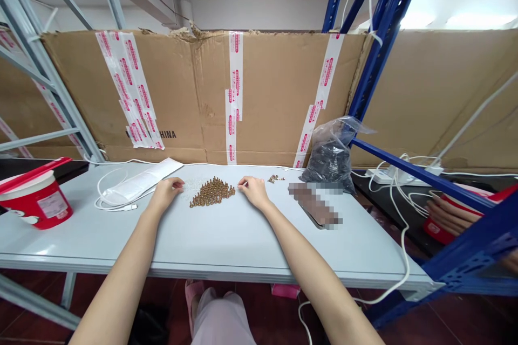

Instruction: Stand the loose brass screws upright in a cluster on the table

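Across the pale tabletop (218, 242), brass-coloured pieces (212, 192) lie between both hands (165, 193) (254, 190).

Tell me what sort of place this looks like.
Probably a makeshift workshop: small gold-coloured parts heaped on a pale grey worktable, with a taped cardboard partition standing behind it.
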### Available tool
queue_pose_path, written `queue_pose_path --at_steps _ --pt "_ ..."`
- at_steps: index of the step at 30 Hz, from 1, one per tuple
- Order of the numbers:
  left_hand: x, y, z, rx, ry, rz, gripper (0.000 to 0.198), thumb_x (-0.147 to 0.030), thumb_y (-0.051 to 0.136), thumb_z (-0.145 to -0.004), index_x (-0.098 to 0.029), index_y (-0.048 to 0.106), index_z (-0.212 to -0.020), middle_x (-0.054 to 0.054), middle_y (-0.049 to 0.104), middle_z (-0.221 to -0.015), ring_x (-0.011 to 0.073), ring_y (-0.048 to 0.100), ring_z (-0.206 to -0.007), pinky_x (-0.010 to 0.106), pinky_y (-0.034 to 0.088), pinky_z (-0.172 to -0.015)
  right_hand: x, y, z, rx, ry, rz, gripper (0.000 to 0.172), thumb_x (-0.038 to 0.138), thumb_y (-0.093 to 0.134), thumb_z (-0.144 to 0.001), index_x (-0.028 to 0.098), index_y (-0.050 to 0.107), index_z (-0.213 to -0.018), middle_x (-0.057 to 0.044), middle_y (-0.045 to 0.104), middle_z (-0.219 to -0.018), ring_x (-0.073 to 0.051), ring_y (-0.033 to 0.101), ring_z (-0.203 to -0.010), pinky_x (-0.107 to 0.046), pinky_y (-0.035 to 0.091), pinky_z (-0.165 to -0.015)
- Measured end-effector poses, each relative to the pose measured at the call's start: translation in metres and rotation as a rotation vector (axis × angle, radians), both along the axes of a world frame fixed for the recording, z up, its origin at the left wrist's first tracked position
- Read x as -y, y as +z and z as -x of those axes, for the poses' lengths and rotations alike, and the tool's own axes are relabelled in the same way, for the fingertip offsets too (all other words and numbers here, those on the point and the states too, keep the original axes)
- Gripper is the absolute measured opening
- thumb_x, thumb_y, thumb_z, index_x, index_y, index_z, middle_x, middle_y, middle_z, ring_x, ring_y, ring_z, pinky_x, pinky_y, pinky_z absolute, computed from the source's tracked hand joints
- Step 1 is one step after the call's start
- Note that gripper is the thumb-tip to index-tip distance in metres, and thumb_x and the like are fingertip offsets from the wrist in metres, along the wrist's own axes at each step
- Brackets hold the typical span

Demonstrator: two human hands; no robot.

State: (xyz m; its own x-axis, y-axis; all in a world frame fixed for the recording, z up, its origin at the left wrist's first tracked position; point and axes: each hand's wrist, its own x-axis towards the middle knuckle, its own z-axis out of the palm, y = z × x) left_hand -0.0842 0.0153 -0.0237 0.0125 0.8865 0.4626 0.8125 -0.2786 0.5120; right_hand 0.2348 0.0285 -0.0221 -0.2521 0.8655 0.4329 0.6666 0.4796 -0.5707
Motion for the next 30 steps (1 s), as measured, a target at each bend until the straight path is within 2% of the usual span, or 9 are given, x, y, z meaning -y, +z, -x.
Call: queue_pose_path --at_steps 4,8,10,13,17,20,24,27,30 --pt "0.005 0.013 -0.024 0.309 -0.051 -0.098 0.043 -0.034 0.064 -0.061 -0.016 0.057 -0.1 0.005 0.065 -0.076 0.0186 0.061 -0.072 0.033 0.046 -0.074 -0.003 0.0 0.008 -0.379 0.115 0.072 0.01 0.021 0.054 -0.074 0.018 0.063 -0.077 -0.002 0.066 -0.079 -0.013 0.059 -0.069 -0.026 0.042 -0.071" --pt "0.005 0.027 -0.064 0.623 -0.137 -0.135 0.049 -0.035 0.069 -0.058 -0.014 0.055 -0.099 0.007 0.065 -0.08 0.019 0.062 -0.076 0.034 0.048 -0.075 0.0 -0.001 0.022 -0.667 0.234 0.257 0.014 0.022 0.054 -0.07 0.015 0.064 -0.078 -0.003 0.066 -0.069 -0.015 0.061 -0.061 -0.027 0.046 -0.067" --pt "0.003 0.034 -0.088 0.674 -0.198 -0.105 0.047 -0.034 0.07 -0.058 -0.014 0.055 -0.098 0.007 0.065 -0.08 0.0185 0.062 -0.075 0.034 0.048 -0.075 0.003 -0.001 0.027 -0.749 0.239 0.302 0.016 0.023 0.055 -0.07 0.015 0.065 -0.079 -0.004 0.066 -0.068 -0.016 0.062 -0.063 -0.029 0.047 -0.068" --pt "0.001 0.042 -0.124 0.641 -0.329 -0.038 0.046 -0.03 0.069 -0.06 -0.014 0.055 -0.1 0.007 0.066 -0.079 0.018 0.062 -0.076 0.034 0.047 -0.075 0.005 0.001 0.03 -0.818 0.212 0.295 0.017 0.022 0.053 -0.07 0.015 0.065 -0.08 -0.005 0.067 -0.074 -0.017 0.064 -0.067 -0.031 0.047 -0.073" --pt "-0.003 0.043 -0.158 0.637 -0.382 -0.108 0.058 -0.028 0.067 -0.062 -0.018 0.045 -0.115 0.004 0.066 -0.079 0.0174 0.062 -0.079 0.032 0.046 -0.075 0.005 0.004 0.029 -0.876 0.15 0.297 0.018 0.018 0.053 -0.069 0.016 0.062 -0.084 -0.002 0.066 -0.073 -0.015 0.064 -0.066 -0.03 0.048 -0.074" --pt "-0.009 0.036 -0.166 0.647 -0.374 -0.106 0.061 -0.025 0.067 -0.061 -0.019 0.042 -0.117 0.003 0.066 -0.077 0.0174 0.062 -0.079 0.03 0.046 -0.074 0.006 0.005 0.028 -0.899 0.101 0.286 0.021 0.015 0.055 -0.065 0.018 0.054 -0.086 0.002 0.062 -0.067 -0.013 0.063 -0.062 -0.026 0.049 -0.066" --pt "-0.012 0.026 -0.16 0.632 -0.396 -0.026 0.057 -0.024 0.065 -0.062 -0.018 0.043 -0.115 0.003 0.065 -0.077 0.0167 0.062 -0.077 0.03 0.047 -0.072 0.013 0.007 0.028 -0.787 0.096 0.207 0.007 0.014 0.055 -0.065 0.018 0.05 -0.069 0.003 0.058 -0.061 -0.012 0.06 -0.058 -0.024 0.048 -0.06" --pt "-0.008 0.026 -0.156 0.642 -0.403 0.01 0.053 -0.025 0.063 -0.063 -0.016 0.046 -0.112 0.004 0.065 -0.079 0.0171 0.062 -0.076 0.031 0.049 -0.072 0.018 0.01 0.027 -0.676 0.1 0.182 0.006 0.015 0.055 -0.066 0.018 0.051 -0.063 0.004 0.058 -0.058 -0.011 0.059 -0.057 -0.023 0.047 -0.061" --pt "-0.003 0.028 -0.154 0.647 -0.391 0.006 0.047 -0.027 0.064 -0.063 -0.014 0.051 -0.106 0.006 0.065 -0.08 0.0179 0.062 -0.077 0.033 0.049 -0.073 0.017 0.012 0.024 -0.662 0.074 0.193 0.004 0.016 0.056 -0.066 0.018 0.053 -0.064 0.003 0.058 -0.058 -0.011 0.058 -0.056 -0.023 0.047 -0.06"
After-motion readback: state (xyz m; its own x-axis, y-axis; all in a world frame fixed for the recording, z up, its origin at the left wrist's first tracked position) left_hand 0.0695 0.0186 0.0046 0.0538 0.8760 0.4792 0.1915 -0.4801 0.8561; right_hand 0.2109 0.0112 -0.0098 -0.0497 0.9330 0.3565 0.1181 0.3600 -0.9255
